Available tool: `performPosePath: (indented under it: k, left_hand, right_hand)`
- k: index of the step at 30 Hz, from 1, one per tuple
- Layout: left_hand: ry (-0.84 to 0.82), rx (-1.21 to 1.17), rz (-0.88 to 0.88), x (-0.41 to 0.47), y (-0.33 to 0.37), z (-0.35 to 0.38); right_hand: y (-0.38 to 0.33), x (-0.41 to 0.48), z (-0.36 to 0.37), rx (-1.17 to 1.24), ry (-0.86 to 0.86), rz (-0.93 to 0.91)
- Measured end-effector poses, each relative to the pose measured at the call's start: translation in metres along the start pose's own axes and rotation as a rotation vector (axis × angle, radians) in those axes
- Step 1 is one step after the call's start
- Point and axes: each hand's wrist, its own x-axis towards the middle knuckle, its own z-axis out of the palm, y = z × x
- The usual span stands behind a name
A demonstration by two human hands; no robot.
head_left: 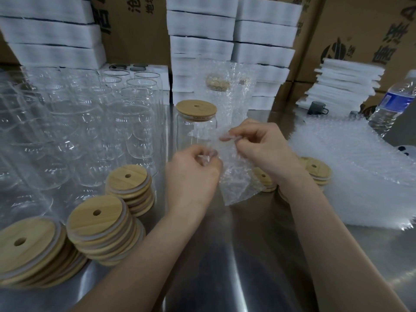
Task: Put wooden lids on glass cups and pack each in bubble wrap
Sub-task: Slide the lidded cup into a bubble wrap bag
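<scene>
A bubble wrap pile [351,172] lies right of the lidded glass cup [196,129], bare glass cups [90,122] crowd its left, and in front of it the left hand [191,174] and right hand [263,149], close together, each pinch one bubble-wrap bag [236,183].

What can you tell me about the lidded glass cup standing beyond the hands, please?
The lidded glass cup is clear and cylindrical, standing upright and unwrapped on the steel table. A round wooden lid with a small hole sits flat on its rim. The bubble wrap pinched by the left hand and right hand overlaps its lower part; contact unclear.
</scene>
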Motion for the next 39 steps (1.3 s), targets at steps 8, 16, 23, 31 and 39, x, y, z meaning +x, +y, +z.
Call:
performPosePath:
  k: [8, 16, 23, 31, 39]
  left_hand:
    - [-0.062, 0.078, -0.012, -0.001, -0.004, 0.0]
    - [-0.177, -0.062, -0.201, -0.005, 0.001, 0.001]
    - [-0.241, -0.167, -0.293, -0.003, 0.004, -0.002]
    - [-0.313, -0.313, -0.446, -0.001, 0.006, -0.005]
    - [-0.249, -0.445, -0.494, 0.008, 0.004, -0.011]
  right_hand:
    - [0.002, 0.003, -0.007, -0.123, 0.377, 0.047]
    - [-0.029, 0.02, 0.016, -0.284, -0.112, -0.028]
    - [-0.026, 0.036, 0.04, -0.503, -0.149, 0.024]
    - [-0.023, 0.022, 0.032, -0.158, 0.162, -0.042]
    - [-0.029, 0.013, 0.011, 0.56, 0.455, -0.059]
